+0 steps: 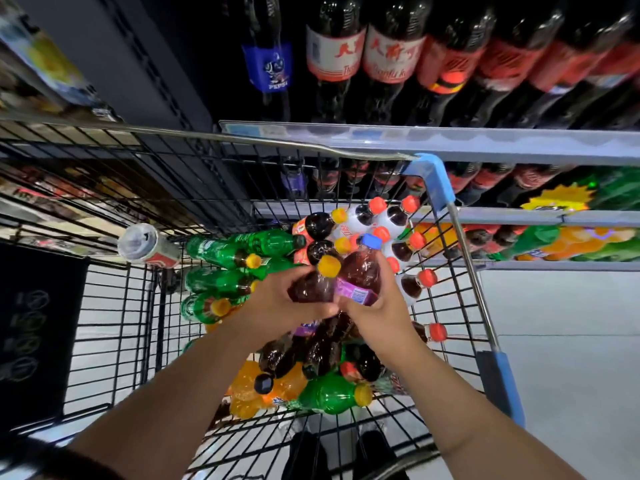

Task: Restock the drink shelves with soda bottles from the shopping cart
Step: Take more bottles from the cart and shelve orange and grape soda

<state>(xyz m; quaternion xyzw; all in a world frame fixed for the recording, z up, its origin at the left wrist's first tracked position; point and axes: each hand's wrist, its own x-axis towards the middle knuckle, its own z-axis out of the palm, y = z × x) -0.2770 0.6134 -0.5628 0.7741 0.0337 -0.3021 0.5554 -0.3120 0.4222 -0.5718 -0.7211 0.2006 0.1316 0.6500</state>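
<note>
Head view, looking down into the shopping cart point(464, 244). It is a black wire basket with blue plastic corners, standing right against the drink shelves point(415, 142).

Task items: two small soda bottles are held just above the heap in the cart, side by side and touching.
- Yellow-capped bottle point(313, 287): clear plastic, dark cola-coloured liquid, cap pointing toward the shelves.
- Blue-capped bottle point(360, 271): dark reddish-purple liquid, purple label low on the body, cap also toward the shelves.

Hand pose: both forearms are bare. They reach forward from the bottom of the view and converge over the middle of the basket. The left hand point(277, 303) and right hand point(375, 315) meet just below the two bottles.

Grip:
- Left grip is clamped round the lower body of the yellow-capped bottle, fingers curled over it.
- Right grip is clamped round the labelled part of the blue-capped bottle.

Elsewhere in the cart:
- Green bottles point(239, 249) lie on their sides at the left.
- Red-capped bottles point(398, 216) are packed in the far right corner.
- Orange bottles point(247, 386) are on the near side.
- A can point(149, 244) lies on its side at the left of the basket.

Upper shelf: large dark bottles with red labels point(391, 53) stand in a row.
</note>
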